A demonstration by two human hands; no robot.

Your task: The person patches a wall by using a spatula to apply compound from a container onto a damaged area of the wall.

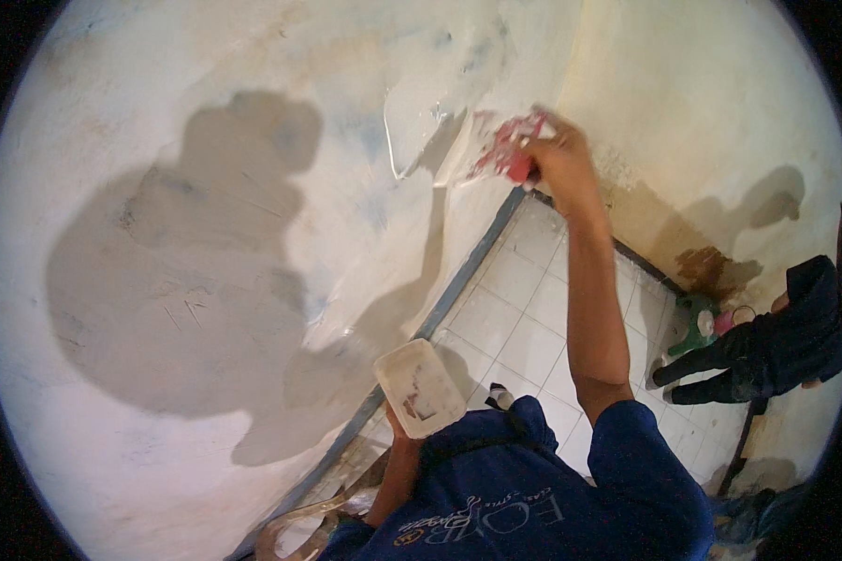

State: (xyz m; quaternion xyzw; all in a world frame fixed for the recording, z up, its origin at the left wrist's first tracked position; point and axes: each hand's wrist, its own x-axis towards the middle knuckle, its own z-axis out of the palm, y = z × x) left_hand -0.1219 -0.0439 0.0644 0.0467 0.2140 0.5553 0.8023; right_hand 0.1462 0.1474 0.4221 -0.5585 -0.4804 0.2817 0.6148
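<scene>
My right hand point(563, 161) is raised by the wall point(346, 215) and closed around a red putty knife point(513, 154). White paste is smeared over its blade, which looks slightly blurred. Left of the blade, a wet white patch of paste point(412, 122) shines on the wall. Lower down, my left hand point(398, 423) grips a pale rectangular plastic tub point(421, 388) from beneath. A little whitish paste with dark reddish marks lies inside the tub. Most of the left hand's fingers are hidden behind it.
White floor tiles point(519, 327) meet the wall at a grey skirting strip point(477, 262). Another person in dark clothes point(767, 346) stands at the right, near green and pink items point(706, 323) on the floor. A brown stain point(716, 271) marks the right wall.
</scene>
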